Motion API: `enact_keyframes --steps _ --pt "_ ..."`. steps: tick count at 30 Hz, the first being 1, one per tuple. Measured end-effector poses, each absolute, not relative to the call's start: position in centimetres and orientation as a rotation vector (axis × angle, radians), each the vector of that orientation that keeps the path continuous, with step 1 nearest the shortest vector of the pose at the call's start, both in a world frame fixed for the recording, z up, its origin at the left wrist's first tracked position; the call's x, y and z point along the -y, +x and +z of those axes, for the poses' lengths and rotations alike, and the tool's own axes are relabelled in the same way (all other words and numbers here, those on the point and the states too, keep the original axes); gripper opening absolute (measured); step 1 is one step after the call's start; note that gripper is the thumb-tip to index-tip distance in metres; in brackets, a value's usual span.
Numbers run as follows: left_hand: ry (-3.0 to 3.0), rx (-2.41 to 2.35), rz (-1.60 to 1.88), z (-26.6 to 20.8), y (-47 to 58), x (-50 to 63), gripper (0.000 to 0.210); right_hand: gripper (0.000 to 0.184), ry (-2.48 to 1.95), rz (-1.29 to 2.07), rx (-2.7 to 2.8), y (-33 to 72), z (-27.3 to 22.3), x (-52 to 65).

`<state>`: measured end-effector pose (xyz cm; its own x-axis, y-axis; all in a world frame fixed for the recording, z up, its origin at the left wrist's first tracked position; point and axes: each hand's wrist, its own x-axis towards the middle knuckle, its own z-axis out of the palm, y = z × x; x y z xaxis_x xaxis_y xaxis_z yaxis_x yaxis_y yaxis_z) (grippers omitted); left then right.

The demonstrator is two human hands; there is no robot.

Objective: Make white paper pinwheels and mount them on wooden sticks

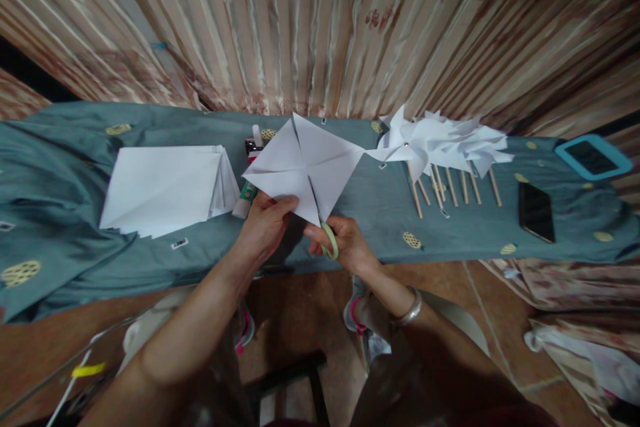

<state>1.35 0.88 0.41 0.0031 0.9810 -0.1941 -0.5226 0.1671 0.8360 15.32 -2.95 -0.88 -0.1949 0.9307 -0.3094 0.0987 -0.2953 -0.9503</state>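
Note:
My left hand (267,220) pinches the lower left edge of a square white paper sheet (330,160), thumb on top. The sheet is turned like a diamond, with creases and cuts running from its corners toward the middle. My right hand (345,240) grips scissors (330,241) by their pale green handles. Their blades lie at the paper's lower corner, in line with a slit there, and are mostly hidden. Partly behind the sheet, a green and white tube (246,200) lies on the cloth.
A stack of white paper (163,183) lies at left. Several paper pinwheels (450,143) on wooden sticks (451,187) are piled at right. Farther right are a dark phone (537,212) and a blue-framed tablet (594,155). A curtain (320,33) hangs behind the cloth-covered table (380,233).

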Motion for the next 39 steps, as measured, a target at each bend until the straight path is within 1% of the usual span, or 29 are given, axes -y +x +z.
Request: enact_keyframes --steps 13,18,24,28,31,34,36,39 --pt "0.632 -0.906 1.312 0.2 1.3 -0.8 0.024 0.046 -1.375 1.551 1.265 15.5 -1.1 3.0" --pt "0.633 -0.921 1.309 0.2 1.3 -0.8 0.022 0.048 -1.408 1.578 1.262 15.4 -0.7 3.0" --pt "0.671 -0.907 1.303 0.4 1.0 -1.1 0.021 0.048 -1.427 1.69 1.253 16.7 0.2 3.1" --pt "0.683 -0.857 1.315 0.4 0.9 -1.1 0.029 0.049 -1.432 1.761 1.25 18.6 0.3 3.4" --pt "0.688 -0.848 1.302 0.3 0.9 -0.9 0.035 0.055 -1.428 1.826 1.227 19.2 0.5 3.8" --pt "0.659 -0.853 1.28 0.2 1.1 -1.0 0.034 0.066 -1.39 1.897 1.211 19.1 1.0 4.6" --pt "0.627 -0.859 1.294 0.1 1.2 -1.2 0.033 0.069 -1.351 1.956 1.215 19.2 1.4 5.2" --pt "0.578 -0.877 1.335 0.0 1.2 -1.7 0.033 0.062 -1.355 2.068 1.295 20.7 1.9 5.9"
